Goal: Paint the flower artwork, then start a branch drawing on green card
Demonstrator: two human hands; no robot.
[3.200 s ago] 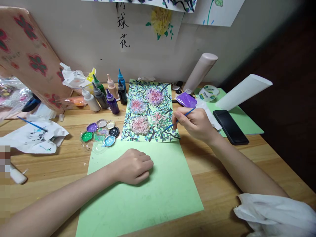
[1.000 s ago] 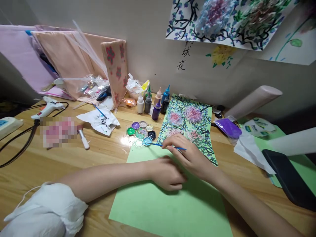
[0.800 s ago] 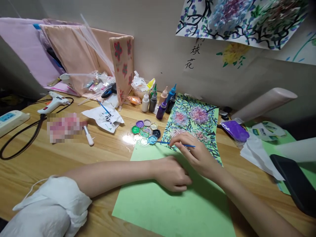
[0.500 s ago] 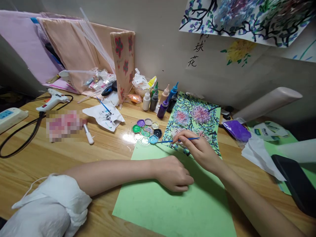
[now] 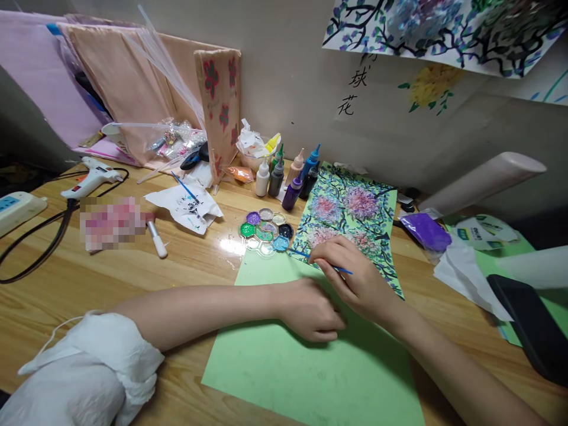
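Pinched in my right hand [image 5: 350, 272] is a thin blue paintbrush [image 5: 299, 254], its tip at the light blue well of a flower-shaped palette [image 5: 266, 232]. My left hand [image 5: 313, 312] rests with curled fingers on a plain green sheet [image 5: 306, 378]; whether anything is inside that fist is hidden. Behind my right hand lies a green sheet painted with pink and purple blossoms and dark branches [image 5: 361, 204]. The palette's wells hold purple, green, black and blue paint, and it overlaps the plain sheet's top edge.
Paint bottles [image 5: 291, 194] stand behind the palette. To the left are a crumpled tissue with a second brush [image 5: 189, 207], a glue gun [image 5: 91, 177] and a cable. A purple packet [image 5: 426, 231], white paper [image 5: 470, 278] and a black phone [image 5: 532, 325] lie at the right.
My right hand has shifted slightly down, and the brush now slants more, its tip a little off to the right in the blue well. My left hand has hardly moved.
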